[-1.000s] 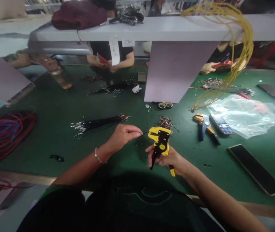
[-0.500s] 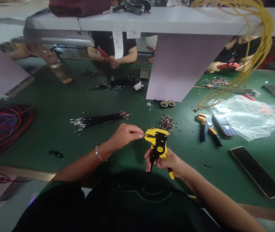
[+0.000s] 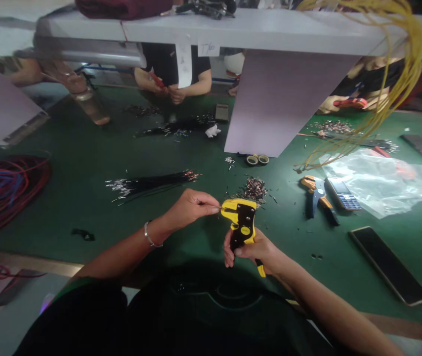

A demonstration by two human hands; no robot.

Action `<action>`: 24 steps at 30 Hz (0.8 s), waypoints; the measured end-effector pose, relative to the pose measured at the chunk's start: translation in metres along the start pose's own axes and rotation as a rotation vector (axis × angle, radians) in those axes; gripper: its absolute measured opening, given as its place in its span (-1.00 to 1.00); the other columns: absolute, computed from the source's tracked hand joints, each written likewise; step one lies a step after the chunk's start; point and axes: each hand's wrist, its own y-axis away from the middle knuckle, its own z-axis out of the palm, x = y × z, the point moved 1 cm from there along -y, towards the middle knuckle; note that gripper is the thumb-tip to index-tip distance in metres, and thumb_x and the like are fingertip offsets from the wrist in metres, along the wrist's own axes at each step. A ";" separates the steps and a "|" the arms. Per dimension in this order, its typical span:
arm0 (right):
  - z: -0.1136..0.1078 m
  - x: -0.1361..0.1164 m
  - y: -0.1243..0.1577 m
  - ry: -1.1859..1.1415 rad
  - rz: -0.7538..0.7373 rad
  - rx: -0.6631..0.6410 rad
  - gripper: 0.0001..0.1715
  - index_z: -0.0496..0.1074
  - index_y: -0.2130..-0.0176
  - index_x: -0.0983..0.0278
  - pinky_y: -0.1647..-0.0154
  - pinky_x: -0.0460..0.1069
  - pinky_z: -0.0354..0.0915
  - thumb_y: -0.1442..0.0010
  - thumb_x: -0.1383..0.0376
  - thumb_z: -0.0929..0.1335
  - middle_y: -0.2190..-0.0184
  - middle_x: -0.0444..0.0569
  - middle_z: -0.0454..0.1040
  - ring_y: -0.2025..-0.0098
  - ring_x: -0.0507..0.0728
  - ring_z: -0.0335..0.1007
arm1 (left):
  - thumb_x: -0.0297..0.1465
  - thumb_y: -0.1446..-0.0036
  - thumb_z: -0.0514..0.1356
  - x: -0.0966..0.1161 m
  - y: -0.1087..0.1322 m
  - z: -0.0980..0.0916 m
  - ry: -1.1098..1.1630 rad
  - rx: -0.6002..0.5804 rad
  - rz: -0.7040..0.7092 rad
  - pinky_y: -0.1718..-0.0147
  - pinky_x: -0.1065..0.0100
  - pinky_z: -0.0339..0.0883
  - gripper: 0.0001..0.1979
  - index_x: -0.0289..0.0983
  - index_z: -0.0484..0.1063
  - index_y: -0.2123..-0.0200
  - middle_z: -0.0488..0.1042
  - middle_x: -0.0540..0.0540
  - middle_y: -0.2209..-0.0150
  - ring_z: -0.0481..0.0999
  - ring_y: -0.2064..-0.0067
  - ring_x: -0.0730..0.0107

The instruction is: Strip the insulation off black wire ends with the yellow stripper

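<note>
The stripper [image 3: 241, 223] just past the left fingers [image 3: 205, 207] is bright yellow with black plates, and the right fingers [image 3: 242, 252] wrap its black-and-yellow grip. The thin wire [image 3: 211, 205] in the left fingers looks dark. Beyond those fingers, the mat [image 3: 85, 217] is dark green, the bundle [image 3: 147, 184] is black with silver tips, and the scrap pile [image 3: 254, 189] is coppery with dark flecks. Far left of them coils a red-and-blue cable [image 3: 3, 198]. Far right lie an orange-and-blue stripper [image 3: 316, 195] and a yellow wire bunch [image 3: 407, 49].
</note>
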 end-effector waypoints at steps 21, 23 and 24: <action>0.007 0.004 0.004 -0.007 -0.009 0.045 -0.79 0.39 0.44 0.34 0.52 0.01 0.35 -0.03 0.29 0.48 0.65 -0.16 0.35 0.61 0.05 0.32 | -0.43 0.02 0.27 0.009 0.003 -0.004 -0.124 -0.085 0.108 0.49 0.45 0.24 -0.91 -0.28 0.60 0.47 0.53 -0.04 0.53 0.41 0.50 0.51; 0.007 0.004 0.005 -0.012 -0.002 0.055 -0.78 0.38 0.43 0.33 0.54 0.00 0.34 -0.03 0.29 0.48 0.66 -0.17 0.35 0.62 0.04 0.31 | -0.42 -0.01 0.25 0.009 0.003 -0.003 -0.157 -0.092 0.143 0.49 0.46 0.23 -0.89 -0.30 0.59 0.46 0.53 -0.04 0.52 0.40 0.50 0.53; 0.007 0.005 0.006 -0.018 0.001 0.061 -0.77 0.37 0.43 0.33 0.54 0.00 0.33 -0.02 0.29 0.48 0.66 -0.17 0.34 0.62 0.04 0.30 | -0.42 -0.02 0.24 0.008 0.003 -0.003 -0.176 -0.096 0.160 0.49 0.47 0.23 -0.88 -0.31 0.58 0.45 0.53 -0.04 0.52 0.40 0.50 0.53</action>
